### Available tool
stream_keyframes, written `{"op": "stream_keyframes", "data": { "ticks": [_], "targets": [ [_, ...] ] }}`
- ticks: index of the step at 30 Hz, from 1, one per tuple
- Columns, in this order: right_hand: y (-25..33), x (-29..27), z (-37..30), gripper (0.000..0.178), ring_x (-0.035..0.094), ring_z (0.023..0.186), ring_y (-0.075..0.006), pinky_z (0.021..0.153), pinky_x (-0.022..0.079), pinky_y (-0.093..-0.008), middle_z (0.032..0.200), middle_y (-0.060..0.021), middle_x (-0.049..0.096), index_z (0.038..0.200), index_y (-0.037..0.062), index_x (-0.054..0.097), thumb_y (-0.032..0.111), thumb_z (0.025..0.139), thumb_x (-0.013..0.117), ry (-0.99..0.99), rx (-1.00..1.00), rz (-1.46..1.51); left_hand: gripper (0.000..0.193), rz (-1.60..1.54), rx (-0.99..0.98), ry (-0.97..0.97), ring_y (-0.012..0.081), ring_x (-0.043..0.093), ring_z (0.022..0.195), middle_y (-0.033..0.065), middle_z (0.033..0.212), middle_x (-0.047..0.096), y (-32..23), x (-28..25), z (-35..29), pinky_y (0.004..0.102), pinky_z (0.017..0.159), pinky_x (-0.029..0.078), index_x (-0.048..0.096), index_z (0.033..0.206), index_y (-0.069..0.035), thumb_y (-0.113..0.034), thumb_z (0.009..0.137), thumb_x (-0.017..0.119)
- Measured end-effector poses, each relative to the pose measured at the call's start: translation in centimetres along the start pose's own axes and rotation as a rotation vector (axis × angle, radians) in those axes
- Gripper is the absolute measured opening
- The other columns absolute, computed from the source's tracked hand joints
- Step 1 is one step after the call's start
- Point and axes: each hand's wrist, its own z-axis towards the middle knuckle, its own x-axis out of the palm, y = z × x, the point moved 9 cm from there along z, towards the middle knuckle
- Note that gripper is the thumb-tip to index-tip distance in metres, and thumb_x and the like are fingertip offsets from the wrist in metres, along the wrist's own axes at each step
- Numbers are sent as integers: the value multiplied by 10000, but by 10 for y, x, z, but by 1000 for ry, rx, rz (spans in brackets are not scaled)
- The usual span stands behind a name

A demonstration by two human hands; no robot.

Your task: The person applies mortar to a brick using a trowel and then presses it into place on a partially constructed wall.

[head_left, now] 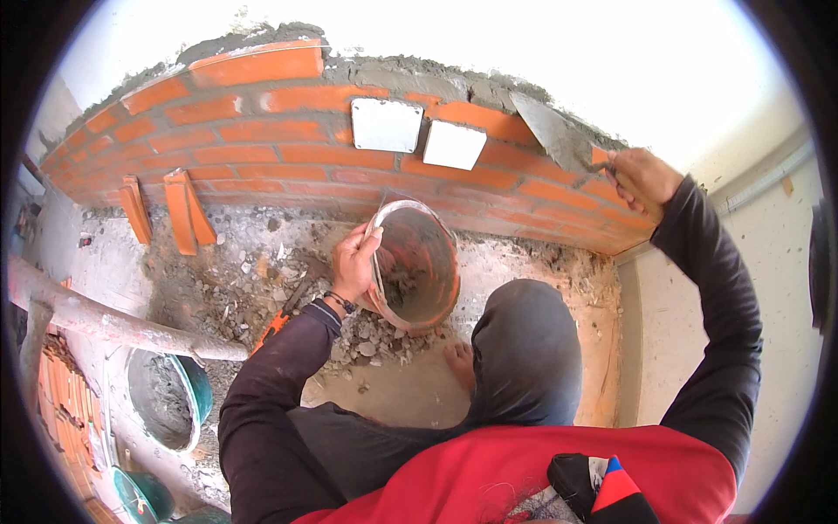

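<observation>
My right hand clenches the trowel at upper right; I should keep its blade flat against the mortar, my left hand pinching the mid-frame bucket's rim steadily.

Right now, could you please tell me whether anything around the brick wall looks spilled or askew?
Yes: loose rubble litters the floor below the brick wall, like fallen debris. The right white plate looks askew, sitting lower and more slanted than the left white plate, though the fisheye may exaggerate this.
</observation>
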Motion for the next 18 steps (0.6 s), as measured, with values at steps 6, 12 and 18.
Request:
{"op": "stream_keyframes", "data": {
  "ticks": [6,12,18],
  "targets": [
    [-33,72,0,233,589,575,-305,562,475,-413,668,-184,581,949,-15,600,216,978,580,-359,-446,-205,297,-17,12,6,96,575,964,52,1153,673,5,-5,3,254,833,458,684,1055,89,-182,949,621],
    [-22,103,15,223,605,726,-465,631,475,-454,769,-274,595,1002,-28,613,189,958,594,-625,-564,-145,291,11,27,25,111,578,1020,75,1207,666,-3,2,-2,264,883,450,680,1058,97,-165,955,607],
    [-77,113,41,307,539,521,-313,515,444,-378,617,-162,567,898,-16,586,255,1020,510,-448,-309,127,284,-40,-60,-46,122,576,1058,90,1240,649,12,-15,-5,269,927,434,677,1076,108,-133,951,593]
  ]
}}
